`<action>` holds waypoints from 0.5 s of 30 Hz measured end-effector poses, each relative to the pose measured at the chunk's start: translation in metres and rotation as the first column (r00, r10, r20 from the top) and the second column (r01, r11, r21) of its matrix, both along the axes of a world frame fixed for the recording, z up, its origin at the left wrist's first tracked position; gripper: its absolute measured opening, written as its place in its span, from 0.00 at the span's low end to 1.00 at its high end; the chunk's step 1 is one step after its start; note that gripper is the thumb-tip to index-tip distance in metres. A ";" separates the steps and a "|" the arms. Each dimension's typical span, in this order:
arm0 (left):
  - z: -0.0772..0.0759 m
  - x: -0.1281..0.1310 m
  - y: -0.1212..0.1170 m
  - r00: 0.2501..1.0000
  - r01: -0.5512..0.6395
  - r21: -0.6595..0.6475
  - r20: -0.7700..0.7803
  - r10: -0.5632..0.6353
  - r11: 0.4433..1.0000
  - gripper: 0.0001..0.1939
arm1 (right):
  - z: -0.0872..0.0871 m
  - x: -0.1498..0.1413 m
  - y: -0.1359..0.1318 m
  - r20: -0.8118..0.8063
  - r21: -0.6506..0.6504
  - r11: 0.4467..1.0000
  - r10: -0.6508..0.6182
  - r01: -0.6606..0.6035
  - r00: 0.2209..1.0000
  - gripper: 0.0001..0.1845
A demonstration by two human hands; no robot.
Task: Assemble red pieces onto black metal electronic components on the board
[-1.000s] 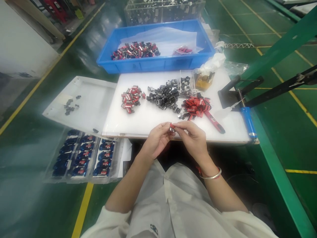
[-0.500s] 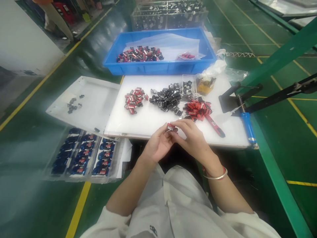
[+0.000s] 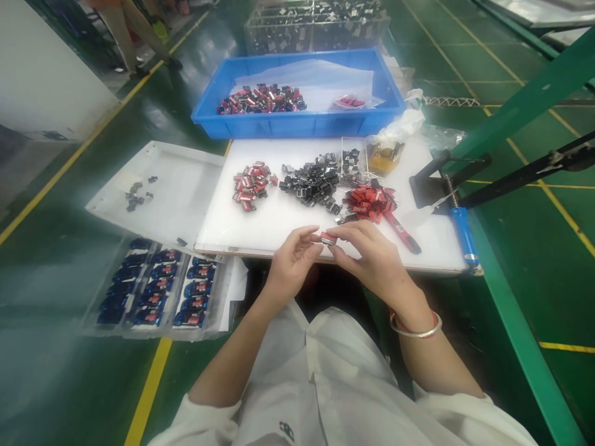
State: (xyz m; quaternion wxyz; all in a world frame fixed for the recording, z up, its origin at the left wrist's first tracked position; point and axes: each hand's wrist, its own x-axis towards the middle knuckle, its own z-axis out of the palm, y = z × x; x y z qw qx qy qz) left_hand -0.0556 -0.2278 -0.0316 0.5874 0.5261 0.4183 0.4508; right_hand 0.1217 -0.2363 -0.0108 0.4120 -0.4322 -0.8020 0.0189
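Observation:
A small red part with a row of silvery metal strips [image 3: 328, 239] is pinched between the thumb and fingers of my right hand [image 3: 372, 255], just above the table's front edge. My left hand [image 3: 290, 263] is close on its left side, fingers bent, with a gap between thumb and index finger. Whether its fingertips touch the part I cannot tell. On the white tabletop [image 3: 246, 232] beyond lie a pile of red-and-metal parts [image 3: 251, 184], a heap of black parts [image 3: 312, 181] and a pile of red pieces [image 3: 369, 201].
A blue bin [image 3: 297, 127] of red-and-metal parts stands behind the piles. To the right are a red-and-black tool [image 3: 402, 233] and a blue-handled lever fixture [image 3: 465, 238]. Trays of blue items [image 3: 155, 291] sit at left, below a white panel [image 3: 181, 167]. A person's legs [image 3: 134, 37] show far left.
The red part has shifted slightly right and turned, now in my right fingers. My left hand has turned and drawn back a little from it. The person in the background has stepped right.

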 end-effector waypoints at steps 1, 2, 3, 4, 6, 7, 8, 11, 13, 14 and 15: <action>-0.001 -0.003 0.001 0.996 -0.014 0.125 -0.088 0.025 0.992 0.18 | 0.002 0.000 -0.001 0.009 0.004 1.000 0.005 -0.005 1.000 0.10; -0.002 -0.005 0.002 0.986 -0.006 0.237 -0.159 0.044 0.972 0.17 | 0.003 0.001 -0.001 0.018 0.006 1.000 0.013 -0.013 1.000 0.10; -0.002 -0.007 0.003 0.976 0.018 0.332 -0.211 0.056 0.943 0.16 | 0.005 0.001 -0.002 0.025 0.005 1.000 0.021 -0.021 0.999 0.10; -0.002 -0.008 0.004 0.966 0.042 0.411 -0.250 0.068 0.911 0.14 | 0.006 0.001 -0.003 0.029 0.000 1.000 0.028 -0.028 0.999 0.10; -0.001 -0.008 0.006 0.950 0.071 0.523 -0.296 0.102 0.849 0.11 | 0.009 0.001 -0.005 0.027 -0.022 0.999 0.037 -0.036 0.999 0.10; 0.000 -0.007 0.006 0.944 0.072 0.564 -0.305 0.126 0.823 0.10 | 0.009 0.001 -0.006 0.017 -0.036 0.999 0.040 -0.040 0.999 0.10; 0.001 -0.006 0.006 0.939 0.065 0.597 -0.308 0.154 0.800 0.10 | 0.009 0.001 -0.007 0.001 -0.051 0.998 0.042 -0.042 0.999 0.11; 0.002 -0.004 0.005 0.929 0.046 0.661 -0.304 0.212 0.749 0.09 | 0.007 0.003 -0.009 -0.077 -0.091 0.995 0.029 -0.036 0.997 0.12; 0.003 -0.002 0.004 0.926 0.043 0.678 -0.303 0.225 0.734 0.09 | 0.003 0.004 -0.010 -0.126 -0.115 0.993 0.002 -0.016 0.992 0.12; 0.002 -0.002 0.004 0.926 0.045 0.683 -0.303 0.227 0.729 0.09 | 0.001 0.005 -0.011 -0.146 -0.124 0.992 -0.013 -0.005 0.989 0.11; 0.002 -0.001 0.004 0.926 0.047 0.686 -0.303 0.227 0.726 0.09 | -0.001 0.005 -0.012 -0.162 -0.131 0.991 -0.025 0.004 0.986 0.11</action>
